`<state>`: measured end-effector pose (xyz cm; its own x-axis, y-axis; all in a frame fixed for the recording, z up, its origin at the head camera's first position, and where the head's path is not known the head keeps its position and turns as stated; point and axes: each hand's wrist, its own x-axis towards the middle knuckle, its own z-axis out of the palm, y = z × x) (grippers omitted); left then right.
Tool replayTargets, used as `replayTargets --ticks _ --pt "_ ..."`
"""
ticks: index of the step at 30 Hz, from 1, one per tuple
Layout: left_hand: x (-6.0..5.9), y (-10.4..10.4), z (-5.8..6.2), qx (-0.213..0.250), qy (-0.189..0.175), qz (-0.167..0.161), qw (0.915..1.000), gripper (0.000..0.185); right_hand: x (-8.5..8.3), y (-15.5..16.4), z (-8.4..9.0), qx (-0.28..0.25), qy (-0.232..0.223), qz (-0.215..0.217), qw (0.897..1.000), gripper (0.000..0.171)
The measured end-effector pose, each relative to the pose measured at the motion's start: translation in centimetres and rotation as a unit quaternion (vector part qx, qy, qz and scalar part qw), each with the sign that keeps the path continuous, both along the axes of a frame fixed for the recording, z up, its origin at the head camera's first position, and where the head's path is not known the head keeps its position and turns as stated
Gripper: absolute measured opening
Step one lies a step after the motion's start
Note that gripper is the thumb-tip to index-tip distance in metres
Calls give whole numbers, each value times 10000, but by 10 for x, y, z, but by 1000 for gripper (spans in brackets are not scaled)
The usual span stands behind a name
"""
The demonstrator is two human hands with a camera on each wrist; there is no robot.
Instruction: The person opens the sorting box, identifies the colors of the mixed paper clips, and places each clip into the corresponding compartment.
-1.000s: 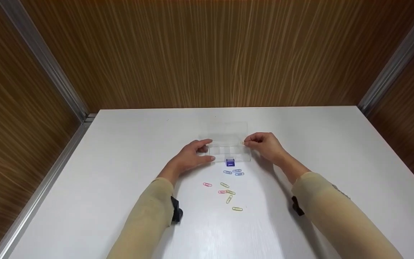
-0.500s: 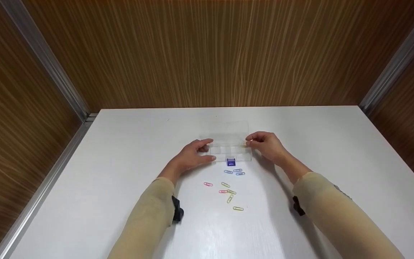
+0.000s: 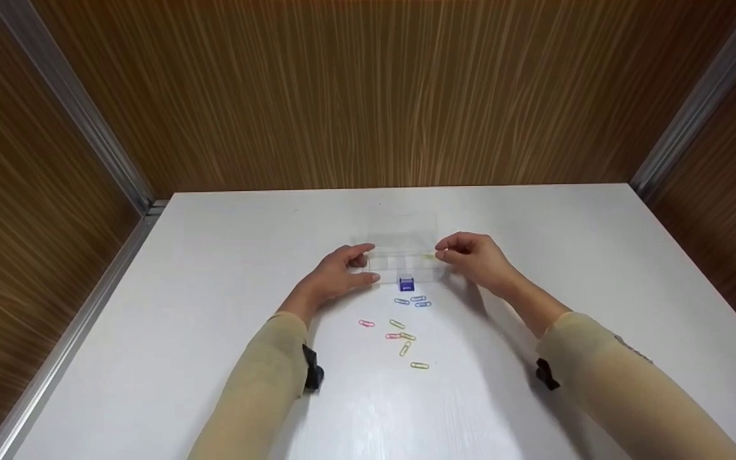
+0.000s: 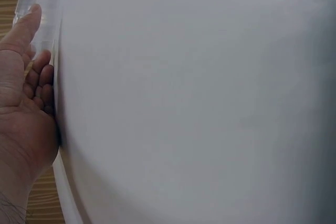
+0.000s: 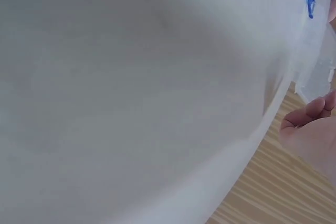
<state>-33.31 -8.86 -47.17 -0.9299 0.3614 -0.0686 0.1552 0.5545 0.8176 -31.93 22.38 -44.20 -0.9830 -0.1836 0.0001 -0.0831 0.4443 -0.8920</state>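
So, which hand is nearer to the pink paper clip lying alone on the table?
Left. The left hand rests at the clear box's left end, just above the pink paper clip. The right hand is at the box's right end, farther away.

white table in wood-grain panel walls w/ metal corner strips; even light.

White table: clear box, paperclips

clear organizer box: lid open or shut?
Open. The clear box shows its bare dividers, with the lid laid back behind it. Left hand holds its left end; right hand is at its right end.
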Motion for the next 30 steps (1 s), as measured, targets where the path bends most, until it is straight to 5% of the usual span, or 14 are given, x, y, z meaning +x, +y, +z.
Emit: replayTargets --ticks 14,30 --pt "-1 -1 0 10 -51 77 10000 70 47 -8 10 54 145 1301 9914 14" --pt "0 0 -2 93 91 2 9999 69 96 -18 0 444 211 3050 9511 11"
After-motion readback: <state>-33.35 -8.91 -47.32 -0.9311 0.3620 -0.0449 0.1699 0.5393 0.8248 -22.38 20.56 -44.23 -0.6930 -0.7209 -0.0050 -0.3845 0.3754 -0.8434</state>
